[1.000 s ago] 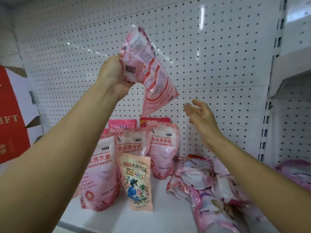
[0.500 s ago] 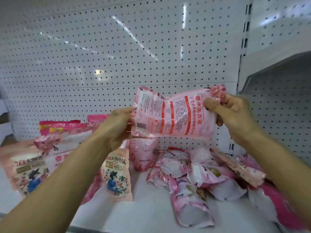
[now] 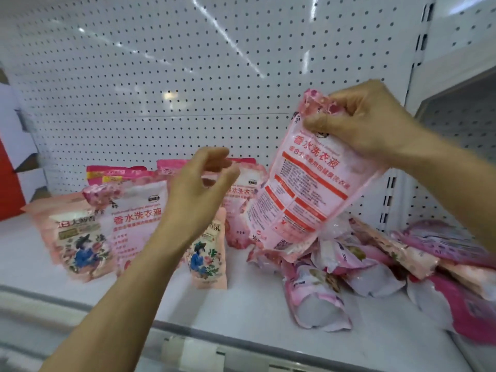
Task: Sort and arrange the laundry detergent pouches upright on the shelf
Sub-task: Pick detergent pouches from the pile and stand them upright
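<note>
Mid-placement: glossy pink plastic detergent pouch [image 3: 303, 194] pinched by its top in the right hand [image 3: 367, 122], hanging tilted above the heap of fallen pouches [image 3: 375, 267], left hand [image 3: 196, 189] loosely curled and empty; next, probably standing it beside the upright row [image 3: 134, 210] on the white shelf [image 3: 241, 304].

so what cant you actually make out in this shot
All head view:
- Held pouch: top edge hidden under the right hand; small print blurred.
- Standing pouches: middle ones covered by the left hand and forearm.
- Pile of fallen pouches: right part cut off by the frame edge.
- Red box: cut off at left.
</note>
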The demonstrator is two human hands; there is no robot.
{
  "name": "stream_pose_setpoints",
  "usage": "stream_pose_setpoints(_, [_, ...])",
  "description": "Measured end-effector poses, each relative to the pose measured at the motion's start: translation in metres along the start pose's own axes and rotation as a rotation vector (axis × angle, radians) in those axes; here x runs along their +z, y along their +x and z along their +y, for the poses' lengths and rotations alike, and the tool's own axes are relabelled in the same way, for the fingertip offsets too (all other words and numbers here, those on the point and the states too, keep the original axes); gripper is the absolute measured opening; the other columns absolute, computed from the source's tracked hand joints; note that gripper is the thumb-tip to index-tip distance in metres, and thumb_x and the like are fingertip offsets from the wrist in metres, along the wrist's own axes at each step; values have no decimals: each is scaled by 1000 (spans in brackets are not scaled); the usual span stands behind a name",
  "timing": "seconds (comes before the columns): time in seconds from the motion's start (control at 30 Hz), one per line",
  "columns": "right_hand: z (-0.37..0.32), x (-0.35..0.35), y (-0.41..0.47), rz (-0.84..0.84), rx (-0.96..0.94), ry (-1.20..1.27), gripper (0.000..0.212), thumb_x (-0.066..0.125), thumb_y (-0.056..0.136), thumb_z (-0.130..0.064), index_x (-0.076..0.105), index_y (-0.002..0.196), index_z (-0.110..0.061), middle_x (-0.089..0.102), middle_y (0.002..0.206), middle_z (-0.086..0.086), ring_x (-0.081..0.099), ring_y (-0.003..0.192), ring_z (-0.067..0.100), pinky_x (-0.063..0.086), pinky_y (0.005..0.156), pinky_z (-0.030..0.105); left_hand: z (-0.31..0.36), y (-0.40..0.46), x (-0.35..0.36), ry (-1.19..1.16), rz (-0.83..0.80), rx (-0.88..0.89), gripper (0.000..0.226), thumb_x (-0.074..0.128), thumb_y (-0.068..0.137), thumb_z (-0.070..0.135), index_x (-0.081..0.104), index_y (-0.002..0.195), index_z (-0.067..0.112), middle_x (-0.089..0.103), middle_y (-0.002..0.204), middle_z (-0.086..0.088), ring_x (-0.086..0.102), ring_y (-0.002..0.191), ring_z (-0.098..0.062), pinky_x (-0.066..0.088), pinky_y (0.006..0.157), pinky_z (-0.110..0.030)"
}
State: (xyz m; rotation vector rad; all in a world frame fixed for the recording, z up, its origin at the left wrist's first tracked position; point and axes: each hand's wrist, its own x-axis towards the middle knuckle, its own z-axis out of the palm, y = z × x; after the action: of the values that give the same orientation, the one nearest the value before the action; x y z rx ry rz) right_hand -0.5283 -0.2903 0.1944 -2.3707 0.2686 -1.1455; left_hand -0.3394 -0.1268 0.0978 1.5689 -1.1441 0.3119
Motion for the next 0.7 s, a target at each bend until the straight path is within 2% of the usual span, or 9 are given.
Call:
stream_pose_setpoints(0.07, [-2, 18, 5, -55, 0, -85, 20, 71, 84, -32, 75, 79, -13, 74, 71, 2, 70, 58, 17, 59, 54, 33, -10, -4, -13, 264, -91, 65, 55, 62, 83, 56, 49, 133, 37, 57, 129, 19, 52, 115, 2, 41, 100, -31])
stream_pose_setpoints(0.13, [-1, 38, 11, -107, 19, -172, 22, 72, 83, -38, 76, 80, -16, 73, 72, 1, 70, 62, 17, 60, 67, 41, -21, -8, -23, 454, -320, -35, 72, 65, 76, 62, 47, 139, 32, 53, 140, 12, 49, 121, -6, 36, 110, -44])
stream_pose_setpoints(0.2, [2, 58, 18, -148, 48, -240, 24, 71, 82, -43, 75, 78, -20, 73, 70, -3, 70, 64, 14, 58, 73, 42, -31, -11, -30, 571, -460, -101, 58, 66, 81, 52, 55, 133, 27, 56, 136, 11, 53, 122, -12, 40, 108, -46])
stream_pose_setpoints(0.27, [4, 77, 28, -175, 54, -337, 30, 69, 82, -49, 74, 78, -20, 71, 68, -4, 69, 65, 14, 55, 70, 35, -40, -10, -37, 520, -470, -57, 16, 63, 92, 31, 65, 107, 25, 66, 109, 13, 62, 103, -11, 49, 85, -33])
stream_pose_setpoints(0.3, [5, 87, 33, -178, 48, -387, 33, 68, 82, -51, 73, 80, -19, 70, 69, -4, 68, 66, 15, 51, 66, 31, -42, -7, -41, 500, -471, -37, 6, 60, 95, 22, 64, 95, 26, 66, 97, 14, 62, 92, -6, 48, 76, -29])
stream_pose_setpoints(0.33, [6, 97, 37, -180, 34, -424, 34, 67, 82, -53, 72, 81, -19, 69, 69, -5, 66, 66, 15, 46, 61, 27, -43, -4, -45, 509, -468, -25, 12, 58, 96, 16, 63, 90, 25, 66, 90, 13, 62, 86, -5, 48, 72, -27])
stream_pose_setpoints(0.47, [12, 139, 46, -230, -29, -555, 32, 67, 83, -51, 61, 75, -21, 59, 65, -8, 56, 63, 15, 25, 52, 24, -47, 8, -51, 682, -417, 32, 12, 56, 95, 6, 65, 93, 14, 68, 87, 1, 65, 84, -19, 55, 79, -38])
stream_pose_setpoints(0.6, [16, 162, 48, -447, 26, -579, 32, 72, 81, -40, 48, 71, -21, 51, 63, -7, 51, 61, 15, 31, 53, 25, -45, 6, -44, 799, -433, 59, 15, 56, 96, 10, 66, 95, 22, 69, 90, 5, 63, 87, -18, 50, 91, -42])
stream_pose_setpoints(0.7, [15, 159, 50, -481, 20, -540, 24, 72, 79, -36, 56, 77, -19, 58, 68, -5, 55, 64, 16, 36, 52, 25, -48, 2, -43, 782, -378, 54, 17, 56, 94, 8, 66, 95, 21, 68, 87, 8, 61, 83, -15, 48, 94, -44])
